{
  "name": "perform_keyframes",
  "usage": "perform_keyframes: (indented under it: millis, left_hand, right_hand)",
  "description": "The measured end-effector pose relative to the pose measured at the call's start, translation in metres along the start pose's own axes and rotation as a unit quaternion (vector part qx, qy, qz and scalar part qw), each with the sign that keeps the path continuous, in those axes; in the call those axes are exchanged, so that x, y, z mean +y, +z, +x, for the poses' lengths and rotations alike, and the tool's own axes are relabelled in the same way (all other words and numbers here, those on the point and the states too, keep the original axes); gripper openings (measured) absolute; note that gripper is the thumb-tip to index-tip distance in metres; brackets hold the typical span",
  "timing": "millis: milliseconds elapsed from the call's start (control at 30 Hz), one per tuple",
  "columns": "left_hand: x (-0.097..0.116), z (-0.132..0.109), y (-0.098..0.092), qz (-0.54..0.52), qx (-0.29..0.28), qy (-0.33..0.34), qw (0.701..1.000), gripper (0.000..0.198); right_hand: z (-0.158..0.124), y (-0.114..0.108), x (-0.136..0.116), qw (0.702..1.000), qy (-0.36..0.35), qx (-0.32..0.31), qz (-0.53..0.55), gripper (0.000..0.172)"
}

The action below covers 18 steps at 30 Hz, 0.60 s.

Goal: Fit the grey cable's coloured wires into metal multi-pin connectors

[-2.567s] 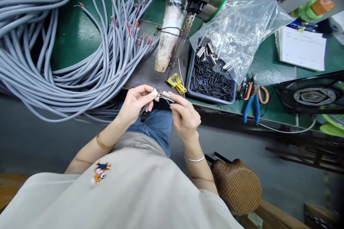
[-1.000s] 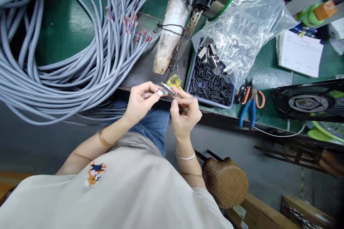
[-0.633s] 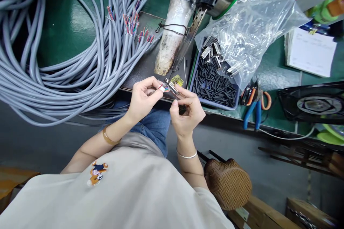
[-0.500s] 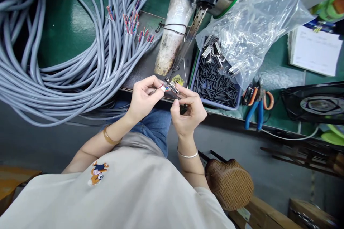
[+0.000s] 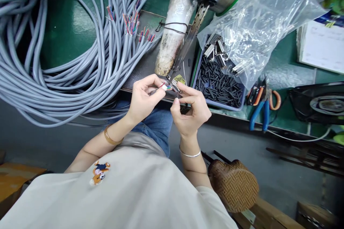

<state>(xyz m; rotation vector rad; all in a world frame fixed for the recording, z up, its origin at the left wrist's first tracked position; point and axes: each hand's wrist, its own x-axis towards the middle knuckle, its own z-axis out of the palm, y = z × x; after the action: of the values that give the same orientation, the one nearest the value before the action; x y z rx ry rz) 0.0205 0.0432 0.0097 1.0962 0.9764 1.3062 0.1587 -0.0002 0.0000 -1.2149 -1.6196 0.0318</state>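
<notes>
My left hand [image 5: 147, 94] is closed in a pinch on thin coloured wires [image 5: 168, 87], a red one showing at the fingertips. The wires lead to a small metal multi-pin connector [image 5: 174, 86]. My right hand [image 5: 191, 109] is closed at the connector's other side, with its fingertips against it; a thin dark strand shows by the thumb, too small to make out. Just above the connector hangs the tip of a soldering iron [image 5: 185, 52] with a slotted metal shaft. A yellowish piece of sponge [image 5: 179, 78] lies behind the connector.
Grey cables [image 5: 107, 61] with stripped coloured ends fill the left. A wrapped white tube [image 5: 172, 32] slants down in the middle. To the right are a blue tray [image 5: 240, 105] of black sleeves and connectors, a clear plastic bag [image 5: 263, 21], pliers [image 5: 262, 109] and a notepad [image 5: 322, 46].
The view has shifted slightly, so the tray, pliers and stool sit further right. My hands keep almost the same pose; the connector appears turned a little under the iron's tip.
</notes>
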Motion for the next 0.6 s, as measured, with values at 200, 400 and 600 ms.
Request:
perform_keyframes:
  millis: [200, 400, 600]
  left_hand:
    - [0.0006, 0.0000, -0.0011, -0.006, -0.004, -0.007, 1.000, 0.011]
    - [-0.0004, -0.0011, -0.0014, -0.022, -0.015, -0.025, 0.999, 0.011]
    - [0.0047, -0.0014, -0.0041, -0.038, -0.030, -0.063, 0.997, 0.015]
  right_hand:
    - [-0.0009, -0.0024, -0.0020, 1.000, -0.016, -0.009, -0.013, 0.015]
    - [-0.0052, -0.0044, -0.0004, 0.999, -0.026, -0.020, -0.023, 0.016]
    - [-0.0084, -0.0046, 0.0014, 0.991, 0.095, -0.027, 0.092, 0.010]
